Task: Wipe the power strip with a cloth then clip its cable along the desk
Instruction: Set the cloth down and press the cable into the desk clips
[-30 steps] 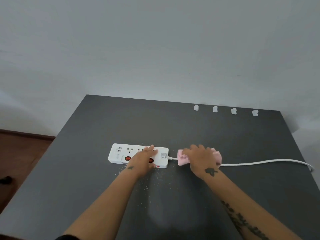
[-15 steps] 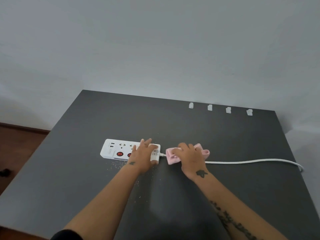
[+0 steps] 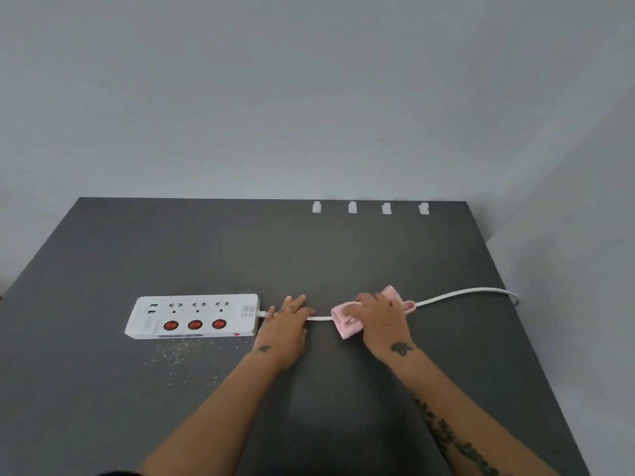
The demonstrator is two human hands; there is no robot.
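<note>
A white power strip (image 3: 192, 316) with three red switches lies on the dark grey desk (image 3: 309, 255). Its white cable (image 3: 460, 294) runs right to the desk's right edge. My left hand (image 3: 285, 324) lies flat on the cable just right of the strip, fingers straight. My right hand (image 3: 381, 321) grips a folded pink cloth (image 3: 345, 324) that is wrapped around the cable further right. Four white cable clips (image 3: 369, 207) stand in a row along the desk's far edge.
Pale crumbs or dust (image 3: 182, 355) are scattered on the desk in front of the strip. A grey wall (image 3: 309, 97) rises directly behind the desk. The desk drops off at its left and right edges.
My left hand slid off the power strip onto the cable beside it. My right hand moved the pink cloth rightward along the cable, away from the strip. The strip now lies fully uncovered.
</note>
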